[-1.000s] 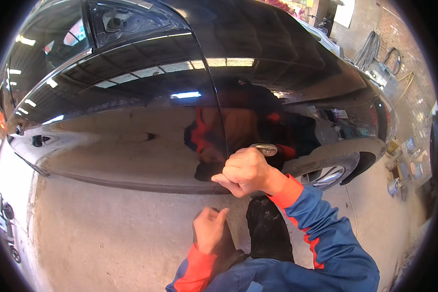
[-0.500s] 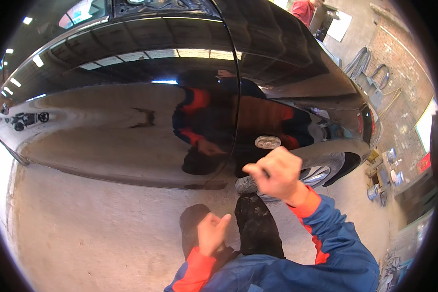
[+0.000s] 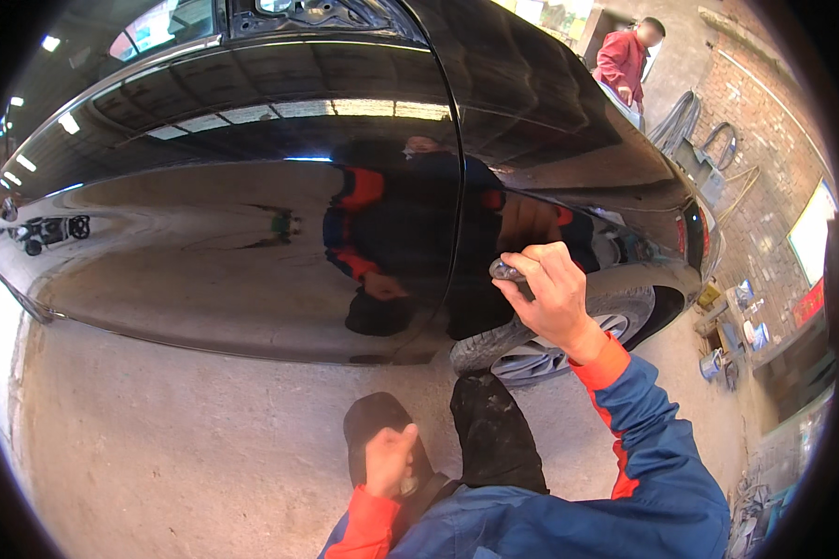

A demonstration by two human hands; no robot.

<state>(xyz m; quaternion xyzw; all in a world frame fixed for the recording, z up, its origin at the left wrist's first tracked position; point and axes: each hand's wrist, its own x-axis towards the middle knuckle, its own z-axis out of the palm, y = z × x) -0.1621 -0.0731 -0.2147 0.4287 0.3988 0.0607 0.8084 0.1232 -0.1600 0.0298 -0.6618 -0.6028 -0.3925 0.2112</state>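
From nine o'clock round through twelve to two, a glossy black car [image 3: 531, 93], side-on, with bodywork full of reflections. Toward eight o'clock, a pale floor [image 3: 205, 419]. On the car's nine o'clock side, a broad door [image 3: 186, 224], with a dark seam between door and wheel-side panel. At two o'clock, in the background, a brick wall [image 3: 764, 121]. From six round to four o'clock, a blue jacket [image 3: 531, 526] with red cuffs; at five o'clock, dark trousers [image 3: 494, 429]. At four o'clock, under the panel, a wheel [image 3: 531, 359] with pale spokes. Between one and two o'clock, beyond the car, a person in red [image 3: 615, 56].

At three o'clock, in front of the panel, the right hand [image 3: 555, 293], grasping with thumb below and forefinger above. At six o'clock, in front of the left leg, well apart from the panel, the left hand [image 3: 389, 458], curled into a loose fist; cannot tell whether around anything. At ten o'clock from the right hand, between its thumb and forefinger, a small oval lamp [image 3: 505, 270], partly covered by the fingertips. Cannot tell whether seated in the panel or lifted clear.
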